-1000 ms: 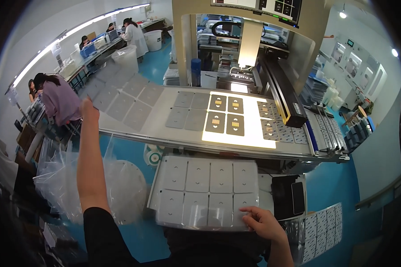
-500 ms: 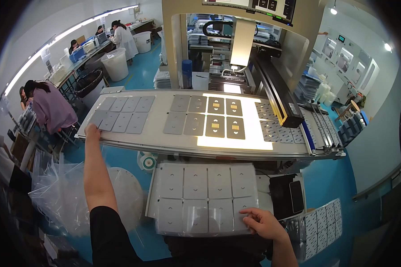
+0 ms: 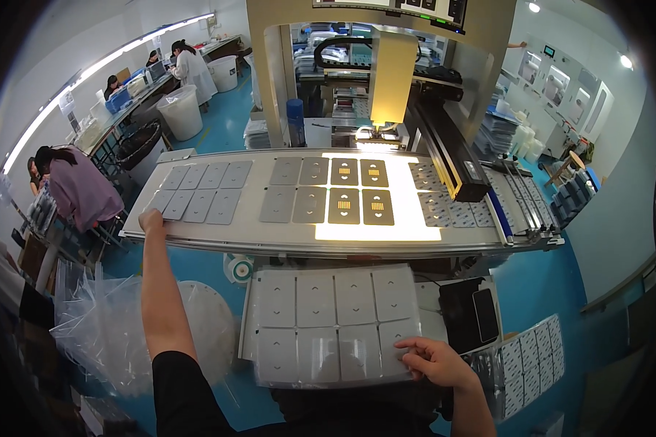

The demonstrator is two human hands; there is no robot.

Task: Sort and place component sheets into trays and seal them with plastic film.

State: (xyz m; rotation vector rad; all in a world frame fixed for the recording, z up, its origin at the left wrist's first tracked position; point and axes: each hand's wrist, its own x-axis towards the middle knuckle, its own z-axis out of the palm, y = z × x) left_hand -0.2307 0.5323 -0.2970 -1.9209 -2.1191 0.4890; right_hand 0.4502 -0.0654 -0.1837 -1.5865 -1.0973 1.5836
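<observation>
At the left end of the white machine bed [image 3: 266, 233], my left hand [image 3: 151, 220] has its fingers closed at the near corner of a flat grey card [image 3: 157, 202]. This card belongs to two rows of similar rounded grey cards [image 3: 216, 175]. The fingertips are partly hidden, so their exact grip is hard to see. My right hand [image 3: 437, 362] rests at the lower right of a stack of clear-film-covered sheets [image 3: 326, 342] bearing pale grey cards. Its index finger stretches over the film, the other fingers are loosely bent, and it holds nothing visible.
Brightly lit cards with gold patterns [image 3: 344, 207] lie mid-bed, below a machine head [image 3: 392, 80]. A black rail [image 3: 448, 146] crosses the right side. A phone [image 3: 484, 315] lies beside the sheets; crumpled clear plastic [image 3: 98, 328] is at lower left. People work at far-left benches.
The grey card at my left hand has come down flat in the near row, clear of the card behind it. The machine head's panel has turned yellower. My right hand stays on the film.
</observation>
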